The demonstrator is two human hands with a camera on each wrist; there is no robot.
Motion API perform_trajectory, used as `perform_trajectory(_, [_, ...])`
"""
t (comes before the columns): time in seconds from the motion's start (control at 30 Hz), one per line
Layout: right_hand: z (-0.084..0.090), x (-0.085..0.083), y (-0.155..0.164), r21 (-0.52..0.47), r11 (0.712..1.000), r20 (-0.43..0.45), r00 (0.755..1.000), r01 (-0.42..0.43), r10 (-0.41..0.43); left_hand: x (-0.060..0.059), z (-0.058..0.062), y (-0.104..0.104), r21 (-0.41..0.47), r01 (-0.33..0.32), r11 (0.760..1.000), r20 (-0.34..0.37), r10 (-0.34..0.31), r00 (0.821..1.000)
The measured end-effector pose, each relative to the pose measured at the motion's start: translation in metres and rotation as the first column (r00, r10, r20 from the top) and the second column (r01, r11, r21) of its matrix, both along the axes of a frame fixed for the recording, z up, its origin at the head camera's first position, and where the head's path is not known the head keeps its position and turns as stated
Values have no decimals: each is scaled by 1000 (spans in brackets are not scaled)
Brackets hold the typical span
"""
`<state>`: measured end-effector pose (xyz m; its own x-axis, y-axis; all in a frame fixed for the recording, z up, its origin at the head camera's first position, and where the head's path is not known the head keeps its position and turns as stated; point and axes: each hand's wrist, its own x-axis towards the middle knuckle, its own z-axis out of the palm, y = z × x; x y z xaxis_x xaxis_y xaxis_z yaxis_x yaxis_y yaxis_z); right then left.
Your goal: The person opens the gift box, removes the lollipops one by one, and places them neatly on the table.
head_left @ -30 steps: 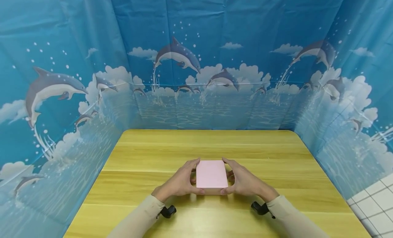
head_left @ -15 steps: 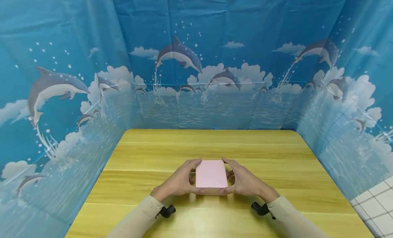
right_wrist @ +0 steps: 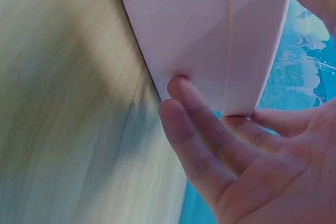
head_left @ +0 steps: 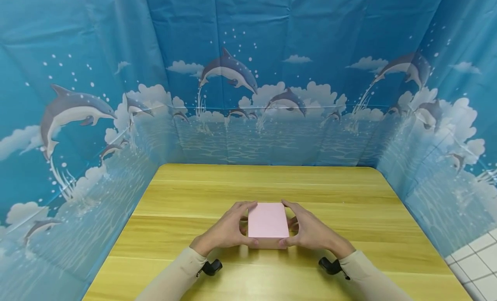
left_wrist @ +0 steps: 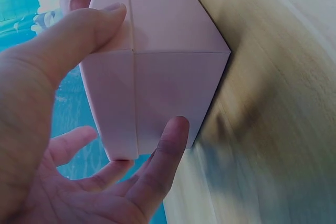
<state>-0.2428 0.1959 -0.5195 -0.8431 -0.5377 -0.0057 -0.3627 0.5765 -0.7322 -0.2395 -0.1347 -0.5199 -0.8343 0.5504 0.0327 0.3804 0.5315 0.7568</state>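
Big blue sheets [head_left: 318, 37] hang behind the table [head_left: 248, 182] and along its left and right sides. They have creases and pictures of grey and white dolphins [head_left: 229, 72] jumping, puffy white clouds [head_left: 314, 96], little white dots and pale, wavy water [head_left: 268, 139]. The table is yellow wood with long stripes going across, and its far corners are round. Light makes a shiny patch on the near part. At the lower right are white square tiles [head_left: 479, 262] with grey lines, probably the floor.

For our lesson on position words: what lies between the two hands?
The box, held by the left hand and the right hand; the head view shows it.
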Motion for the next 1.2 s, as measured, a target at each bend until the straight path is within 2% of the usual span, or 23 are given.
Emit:
perform_trajectory(0.23, [10,1,0,-17,1000,23,1000,10,-10,0,8,-1,9,-3,1000,-6,4,1000])
perform_trajectory(0.37, [16,0,0,-38,999,7,1000,-1,1,0,15,-1,7,-11,1000,-14,11,1000])
perform_trajectory(0.5, [18,-3,1,-50,998,-45,999,-24,22,-1,20,-1,11,-17,1000,-26,18,1000])
perform_trajectory(0.53, [10,-8,5,-66,996,-79,996,-56,51,-1,21,-1,12,-17,1000,-29,18,999])
perform_trajectory(0.63, [10,-8,6,-67,996,-113,992,-65,58,0,20,-2,11,-14,1000,-40,15,999])
perform_trajectory(0.73, [12,-6,4,-54,998,-106,994,-39,33,1,19,-2,10,-15,1000,-46,15,999])
perform_trajectory(0.77, [20,0,0,-36,999,-81,997,-5,2,2,19,-2,4,-18,1000,-52,19,998])
perform_trajectory(0.87, [24,2,-1,-25,1000,-77,997,14,-16,3,21,-2,-2,-34,999,-55,34,998])
perform_trajectory(1.07, [29,4,-1,-30,999,-114,993,27,-30,4,28,-2,87,-36,996,5,36,999])
perform_trajectory(1.2, [30,4,-2,-57,998,-145,989,23,-31,5,34,-4,109,-39,993,-3,39,999])
